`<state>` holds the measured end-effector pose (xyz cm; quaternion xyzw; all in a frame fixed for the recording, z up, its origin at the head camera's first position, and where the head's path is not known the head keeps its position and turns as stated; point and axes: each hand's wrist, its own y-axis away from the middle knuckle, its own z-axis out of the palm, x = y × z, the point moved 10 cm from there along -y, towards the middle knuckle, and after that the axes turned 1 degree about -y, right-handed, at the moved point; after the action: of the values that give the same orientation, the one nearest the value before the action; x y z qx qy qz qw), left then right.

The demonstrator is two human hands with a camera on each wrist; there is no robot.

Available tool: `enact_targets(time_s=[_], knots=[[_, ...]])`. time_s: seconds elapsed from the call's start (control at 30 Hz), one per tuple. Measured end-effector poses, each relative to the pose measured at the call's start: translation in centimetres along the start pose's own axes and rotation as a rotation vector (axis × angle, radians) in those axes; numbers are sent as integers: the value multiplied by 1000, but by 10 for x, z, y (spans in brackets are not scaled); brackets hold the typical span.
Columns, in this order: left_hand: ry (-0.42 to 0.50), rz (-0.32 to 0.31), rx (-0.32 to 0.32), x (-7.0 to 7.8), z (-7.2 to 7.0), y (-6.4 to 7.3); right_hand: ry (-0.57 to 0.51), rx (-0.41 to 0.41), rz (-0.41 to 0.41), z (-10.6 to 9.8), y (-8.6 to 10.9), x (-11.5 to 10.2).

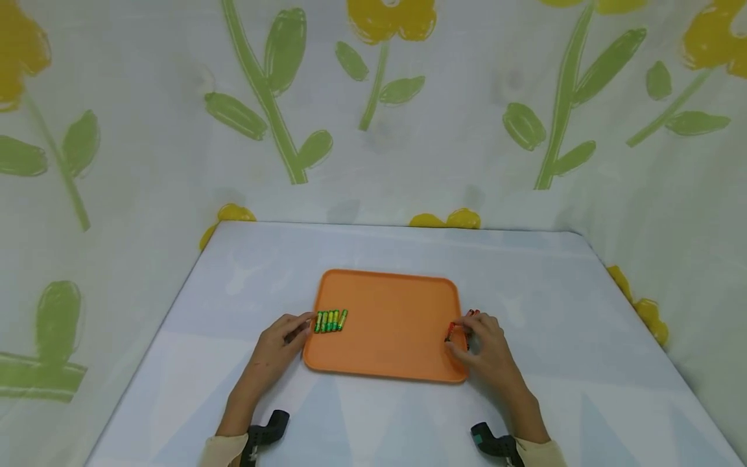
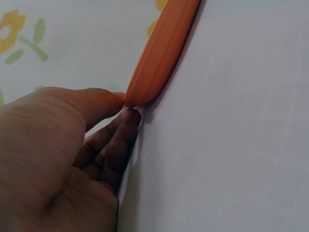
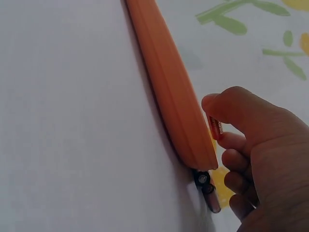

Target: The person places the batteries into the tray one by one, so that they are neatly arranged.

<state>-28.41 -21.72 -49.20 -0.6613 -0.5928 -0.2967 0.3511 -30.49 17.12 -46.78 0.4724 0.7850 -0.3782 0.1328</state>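
An orange tray [image 1: 391, 337] lies on the table, with several green-and-yellow batteries [image 1: 330, 321] in a row inside its left edge. My left hand [image 1: 280, 340] pinches the tray's left rim; the left wrist view shows the thumb [image 2: 104, 104] at the rim and the fingers beneath. Over the right end of the tray, my right hand [image 1: 490, 344] holds a red-and-black battery [image 1: 450, 331] between thumb and index finger. Other red-and-black batteries [image 3: 207, 191] lie just outside the tray's right edge, partly hidden by that hand in the head view.
The table [image 1: 385, 428] has a pale patterned cover. Behind it and along the sides hangs a white cloth [image 1: 420, 175] printed with yellow flowers and green leaves. A black wrist mount sits on each wrist.
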Motion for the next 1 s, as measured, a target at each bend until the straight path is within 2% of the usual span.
enact_targets(time_s=[0.17,0.37,0.6,0.87,1.0], knots=[[6,8,1,2,1,-3,-13,-25,37,7,-4,-3],[0,34,8,4,0,-2,-53,-48,13,21,-11,-11],[-16,37,11,3,0,-1,-88,-83,22,34,-18,-20],[-16,17,15,4,-1,0,-69,-75,-54,42,-26,-33],[-5,17,25,5,-1,0,-91,-93,-64,50,-30,-37]])
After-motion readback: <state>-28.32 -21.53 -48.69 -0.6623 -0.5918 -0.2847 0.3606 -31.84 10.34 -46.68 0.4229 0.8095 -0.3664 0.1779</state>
